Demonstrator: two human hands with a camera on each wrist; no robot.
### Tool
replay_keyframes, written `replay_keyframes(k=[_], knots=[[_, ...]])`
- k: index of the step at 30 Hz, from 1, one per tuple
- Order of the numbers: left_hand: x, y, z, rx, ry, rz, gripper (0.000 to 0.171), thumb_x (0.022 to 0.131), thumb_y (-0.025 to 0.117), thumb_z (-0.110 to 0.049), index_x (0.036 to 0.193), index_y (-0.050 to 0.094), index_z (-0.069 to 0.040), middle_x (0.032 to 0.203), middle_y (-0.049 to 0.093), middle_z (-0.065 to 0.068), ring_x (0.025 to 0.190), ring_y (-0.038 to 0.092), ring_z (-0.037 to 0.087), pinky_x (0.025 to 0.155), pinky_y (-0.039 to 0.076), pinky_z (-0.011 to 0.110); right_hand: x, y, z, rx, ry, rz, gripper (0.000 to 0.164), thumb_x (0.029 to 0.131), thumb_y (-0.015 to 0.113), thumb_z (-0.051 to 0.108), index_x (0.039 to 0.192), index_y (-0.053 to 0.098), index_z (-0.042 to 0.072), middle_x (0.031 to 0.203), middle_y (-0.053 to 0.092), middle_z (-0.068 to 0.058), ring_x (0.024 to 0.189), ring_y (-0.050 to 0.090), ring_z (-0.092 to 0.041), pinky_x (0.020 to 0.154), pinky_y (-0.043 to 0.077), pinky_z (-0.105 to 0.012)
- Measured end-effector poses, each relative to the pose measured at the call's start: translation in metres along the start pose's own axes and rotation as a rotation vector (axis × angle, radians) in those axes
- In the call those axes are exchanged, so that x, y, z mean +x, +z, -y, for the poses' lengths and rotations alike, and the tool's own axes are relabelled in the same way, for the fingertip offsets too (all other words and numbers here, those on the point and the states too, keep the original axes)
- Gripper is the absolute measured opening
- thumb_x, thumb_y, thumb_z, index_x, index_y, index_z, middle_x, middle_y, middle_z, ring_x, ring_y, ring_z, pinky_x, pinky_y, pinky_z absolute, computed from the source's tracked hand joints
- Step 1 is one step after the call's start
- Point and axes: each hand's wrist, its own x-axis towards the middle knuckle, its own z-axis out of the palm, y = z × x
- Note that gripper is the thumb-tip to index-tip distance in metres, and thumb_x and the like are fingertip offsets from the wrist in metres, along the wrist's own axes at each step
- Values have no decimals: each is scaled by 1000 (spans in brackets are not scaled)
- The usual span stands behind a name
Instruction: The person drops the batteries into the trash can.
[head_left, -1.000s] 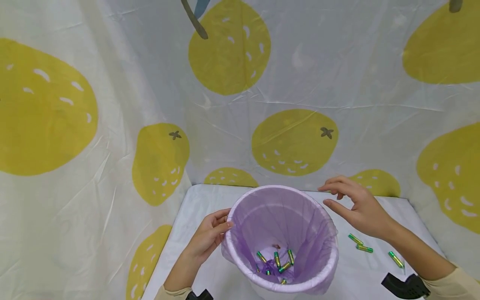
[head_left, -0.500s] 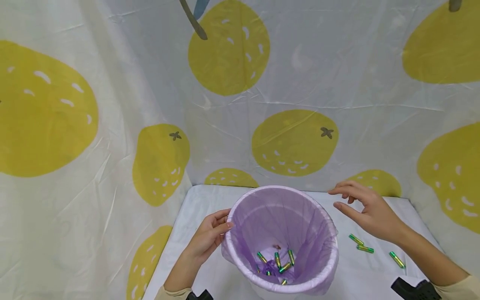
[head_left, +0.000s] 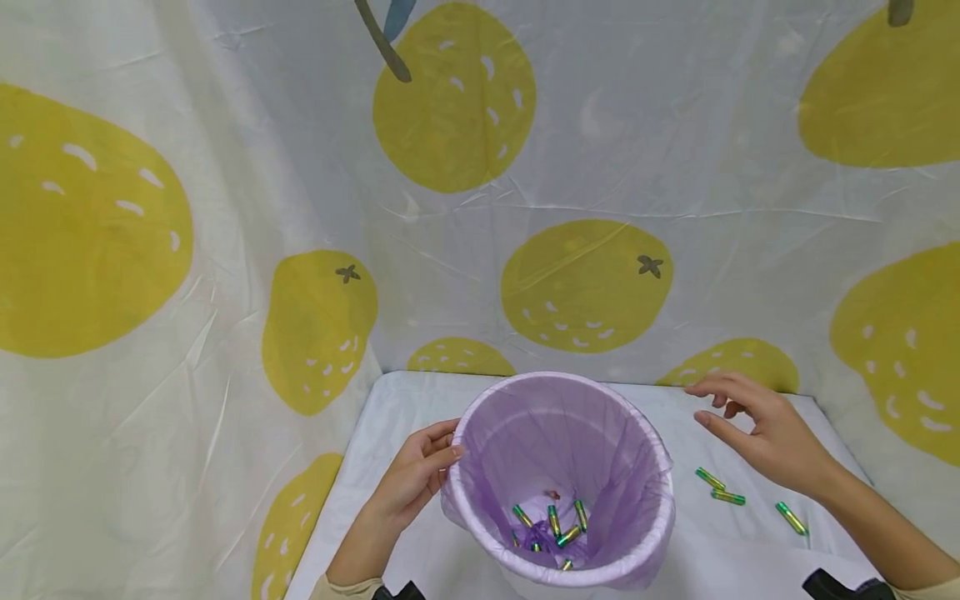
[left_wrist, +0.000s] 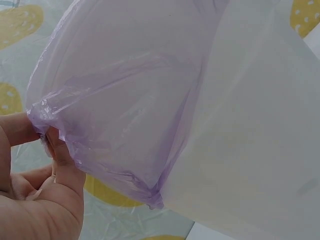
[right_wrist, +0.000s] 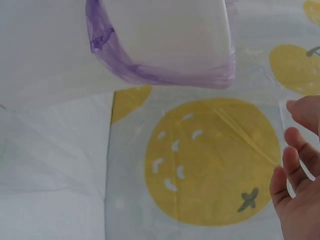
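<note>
A white trash can [left_wrist: 250, 125] lined with a thin purple plastic bag [head_left: 502, 450] stands on the white-covered table. My left hand [head_left: 412, 473] pinches its rim on the left side, thumb over the edge and fingers outside; the left wrist view shows the bag's folded edge between them. Inside lie several green-and-gold batteries [head_left: 554, 520] on the crumpled bag bottom. To the right of the can my right hand [head_left: 776, 437] hovers with relaxed, slightly bent fingers and holds nothing. Below it on the table are two batteries close together [head_left: 727, 497] and a third battery [head_left: 791, 518] nearer me.
The table [head_left: 427, 392] has a white cloth. A pale curtain [head_left: 442, 267] with yellow fruit prints rises behind it and along both sides. A small reddish-brown scrap [head_left: 552, 494] lies inside the can among the batteries.
My right hand has drifted right, away from the can's rim, its fingers still relaxed. The left hand, the trash can and the batteries have stayed in place.
</note>
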Motion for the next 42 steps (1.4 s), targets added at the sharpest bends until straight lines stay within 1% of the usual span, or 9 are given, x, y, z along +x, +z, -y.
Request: replay_keyframes(k=[3, 7, 10, 13, 15, 21, 27, 32, 42], knots=[[0, -1, 0, 1, 0, -4, 53, 100, 56, 5, 146, 34, 21, 115, 63, 13, 95, 68, 17, 80, 60, 27, -7, 0, -8, -3, 41, -22, 53, 73, 80, -20, 115, 74, 10, 113, 65, 8, 91, 51, -3, 75, 47, -10], [-1, -1, 0, -7, 2, -11, 53, 100, 56, 6, 146, 35, 21, 114, 63, 13, 95, 68, 17, 80, 59, 26, -16, -2, -16, -5, 102, -45, 47, 77, 79, -18, 116, 73, 7, 113, 64, 11, 91, 50, -3, 77, 46, -7], [-1, -2, 0, -11, 4, -15, 53, 100, 57, 6, 146, 35, 20, 115, 63, 13, 95, 67, 17, 79, 59, 26, -21, -3, -20, 3, 120, -46, 44, 78, 78, -17, 116, 73, 5, 110, 63, 11, 91, 49, -3, 77, 46, -6], [-2, -2, 0, -10, 3, -16, 53, 100, 57, 6, 146, 35, 20, 115, 63, 13, 95, 67, 17, 80, 59, 26, -26, -3, -24, 1, 127, -47, 43, 79, 78, -17, 115, 72, 5, 105, 62, 11, 90, 49, -3, 77, 46, -6], [-2, -2, 0, -11, 1, -17, 53, 100, 57, 6, 146, 35, 20, 115, 63, 13, 95, 67, 17, 80, 59, 26, -30, -2, -28, -6, 140, -49, 41, 79, 78, -15, 114, 73, 7, 105, 62, 12, 90, 49, -2, 76, 46, -6], [-1, -1, 0, -18, 0, -15, 53, 100, 57, 6, 146, 35, 20, 116, 63, 13, 97, 67, 17, 80, 59, 26, -47, 0, -42, -27, 224, -42, 34, 84, 80, -7, 112, 74, 10, 106, 62, 17, 89, 49, -1, 75, 45, -6], [0, -1, 0, -17, -7, -12, 53, 100, 56, 6, 146, 34, 21, 116, 63, 13, 96, 67, 16, 80, 59, 26, -63, 5, -56, -33, 285, -17, 30, 86, 80, -3, 112, 73, 10, 103, 65, 17, 87, 49, -1, 74, 45, -6], [0, -1, 0, -13, -5, -3, 53, 100, 56, 6, 146, 34, 21, 114, 64, 13, 95, 68, 16, 80, 59, 27, -71, 9, -60, -33, 317, -24, 28, 86, 80, -3, 111, 73, 9, 101, 65, 16, 86, 50, 0, 72, 46, -5], [0, 0, 0, -12, 3, 1, 54, 100, 57, 5, 146, 34, 21, 114, 64, 13, 94, 68, 17, 79, 60, 27, -83, 12, -67, -39, 342, -25, 25, 88, 79, -2, 109, 73, 8, 99, 65, 16, 85, 51, 1, 72, 46, -6]])
